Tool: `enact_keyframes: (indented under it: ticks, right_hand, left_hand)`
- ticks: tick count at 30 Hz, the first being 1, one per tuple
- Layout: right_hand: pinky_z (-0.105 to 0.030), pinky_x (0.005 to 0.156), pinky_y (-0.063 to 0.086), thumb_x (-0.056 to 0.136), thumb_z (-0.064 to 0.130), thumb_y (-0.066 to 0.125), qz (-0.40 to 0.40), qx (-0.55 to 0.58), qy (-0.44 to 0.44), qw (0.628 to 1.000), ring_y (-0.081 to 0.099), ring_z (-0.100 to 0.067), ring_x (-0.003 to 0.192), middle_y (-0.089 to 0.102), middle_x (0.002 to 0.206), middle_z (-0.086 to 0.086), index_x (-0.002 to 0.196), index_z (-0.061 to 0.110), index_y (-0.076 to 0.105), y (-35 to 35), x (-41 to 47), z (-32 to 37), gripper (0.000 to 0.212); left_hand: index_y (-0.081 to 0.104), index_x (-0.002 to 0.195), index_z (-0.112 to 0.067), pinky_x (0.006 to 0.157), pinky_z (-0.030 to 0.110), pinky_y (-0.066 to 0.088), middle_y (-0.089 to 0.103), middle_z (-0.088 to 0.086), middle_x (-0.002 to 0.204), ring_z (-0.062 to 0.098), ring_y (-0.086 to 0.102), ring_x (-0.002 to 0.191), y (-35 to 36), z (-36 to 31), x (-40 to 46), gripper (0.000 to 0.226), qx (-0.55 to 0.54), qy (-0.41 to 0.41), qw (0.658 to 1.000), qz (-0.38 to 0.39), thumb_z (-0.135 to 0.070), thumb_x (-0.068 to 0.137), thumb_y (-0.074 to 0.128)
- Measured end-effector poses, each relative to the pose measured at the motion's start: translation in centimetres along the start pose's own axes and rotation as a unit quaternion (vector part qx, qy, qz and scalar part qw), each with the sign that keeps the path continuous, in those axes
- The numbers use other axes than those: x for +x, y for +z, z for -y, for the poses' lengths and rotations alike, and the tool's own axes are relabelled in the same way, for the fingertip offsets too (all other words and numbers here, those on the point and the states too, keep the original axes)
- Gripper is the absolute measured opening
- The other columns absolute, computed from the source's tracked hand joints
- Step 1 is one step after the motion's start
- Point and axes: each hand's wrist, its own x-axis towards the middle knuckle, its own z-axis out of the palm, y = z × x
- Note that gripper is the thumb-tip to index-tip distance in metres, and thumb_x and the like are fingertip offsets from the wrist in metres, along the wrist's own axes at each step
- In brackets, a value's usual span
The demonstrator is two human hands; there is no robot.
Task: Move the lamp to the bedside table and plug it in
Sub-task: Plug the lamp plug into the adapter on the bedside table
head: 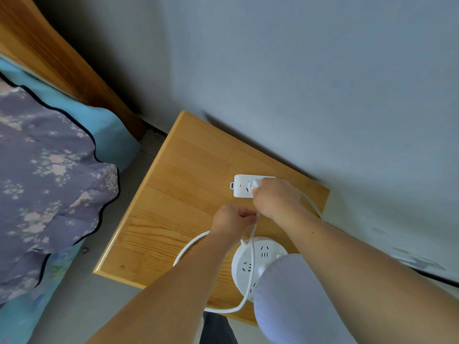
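A white lamp stands on the wooden bedside table; its round base carries several sockets, and its pale shade fills the lower right of the view. A white power strip with a small red light lies near the wall. My right hand is shut on the white plug, which sits at a socket of the strip. My left hand grips the lamp's white cord, which loops over the base and off the table's front edge.
A grey wall runs behind the table. To the left is a bed with a wooden headboard, a blue sheet and a purple floral pillow. A strip of grey floor separates bed and table.
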Motion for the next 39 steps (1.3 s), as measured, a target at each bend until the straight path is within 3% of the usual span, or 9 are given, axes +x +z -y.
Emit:
enact_keyframes:
  ticks: [3,7,10,13,16,21,28,32,39]
  right_hand:
    - [-0.034,0.075,0.038,0.092,0.031,0.042,-0.018,-0.009,-0.009,1.000,0.054,-0.026,0.108,0.062,0.114,-0.008,0.116,0.016,0.057,0.6,-0.6,0.0,0.031]
    - [-0.034,0.074,0.038,0.095,0.034,0.040,-0.047,-0.010,-0.023,0.999,0.055,-0.025,0.105,0.063,0.111,-0.008,0.114,0.015,0.057,1.2,-1.1,-0.2,0.032]
    - [-0.034,0.076,0.040,0.092,0.032,0.044,-0.026,-0.005,-0.011,1.000,0.055,-0.026,0.106,0.063,0.114,-0.010,0.117,0.015,0.057,0.3,-0.2,0.1,0.033]
    - [-0.034,0.080,0.045,0.090,0.031,0.049,-0.019,0.002,0.006,1.000,0.057,-0.026,0.105,0.063,0.114,-0.010,0.119,0.015,0.057,-0.1,0.2,0.3,0.034]
    - [-0.034,0.075,0.042,0.092,0.032,0.046,-0.026,0.003,-0.009,1.000,0.055,-0.026,0.105,0.063,0.113,-0.009,0.117,0.015,0.058,0.7,-0.5,0.0,0.033]
    - [-0.033,0.071,0.041,0.092,0.034,0.043,-0.014,0.033,-0.001,0.999,0.057,-0.027,0.101,0.064,0.108,-0.010,0.114,0.016,0.059,0.6,0.3,-0.2,0.033]
    - [-0.033,0.068,0.038,0.092,0.032,0.042,-0.017,0.006,0.015,1.000,0.056,-0.026,0.097,0.065,0.104,-0.008,0.107,0.018,0.061,2.0,0.7,0.3,0.028]
    - [-0.033,0.067,0.036,0.090,0.031,0.044,-0.008,-0.012,0.029,0.999,0.054,-0.024,0.094,0.064,0.103,-0.008,0.105,0.019,0.062,2.1,1.0,0.6,0.026]
    - [-0.034,0.072,0.040,0.089,0.031,0.052,0.042,-0.016,0.054,0.998,0.050,-0.023,0.083,0.051,0.078,-0.005,0.096,0.018,0.059,0.9,1.6,1.0,0.016]
  left_hand:
    - [0.070,0.072,-0.027,0.077,0.032,0.052,0.071,-0.002,0.078,0.017,0.065,0.081,-0.7,-0.3,0.2,0.016,-0.009,0.004,1.000,-0.024,-0.015,0.080,0.064]
    - [0.071,0.091,-0.019,0.068,0.027,0.052,0.070,-0.002,0.083,0.016,0.064,0.078,-2.0,-0.2,0.7,0.012,0.014,0.016,0.996,-0.083,-0.017,0.082,0.064]
    - [0.071,0.094,-0.019,0.057,0.016,0.045,0.066,-0.006,0.081,0.008,0.059,0.071,-2.5,-0.2,1.0,0.013,0.020,0.034,0.993,-0.112,-0.017,0.083,0.063]
    - [0.070,0.096,-0.019,0.068,0.019,0.044,0.067,-0.003,0.091,0.009,0.058,0.079,-2.7,-0.3,1.1,0.015,0.021,0.037,0.992,-0.123,-0.016,0.083,0.063]
    - [0.068,0.104,-0.020,0.066,0.020,0.042,0.063,-0.004,0.087,0.009,0.055,0.075,-2.8,-0.2,1.2,0.022,0.072,0.066,0.984,-0.147,-0.016,0.082,0.063]
    - [0.052,0.126,-0.026,0.093,0.043,0.043,0.056,0.008,0.113,0.026,0.047,0.108,-3.2,-0.9,2.1,0.050,0.263,0.143,0.940,-0.162,-0.015,0.079,0.065]
    - [0.047,0.128,-0.032,0.093,0.040,0.036,0.053,0.005,0.119,0.025,0.043,0.114,-3.1,-1.6,3.3,0.054,0.283,0.134,0.937,-0.156,-0.020,0.079,0.066]
    - [0.050,0.125,-0.033,0.093,0.042,0.039,0.054,0.005,0.116,0.025,0.044,0.111,-3.1,-1.2,3.5,0.049,0.273,0.129,0.941,-0.150,-0.021,0.079,0.064]
    - [0.049,0.127,-0.030,0.093,0.043,0.040,0.054,0.007,0.118,0.026,0.046,0.112,-2.9,-0.4,3.6,0.051,0.264,0.127,0.944,-0.149,-0.017,0.080,0.062]
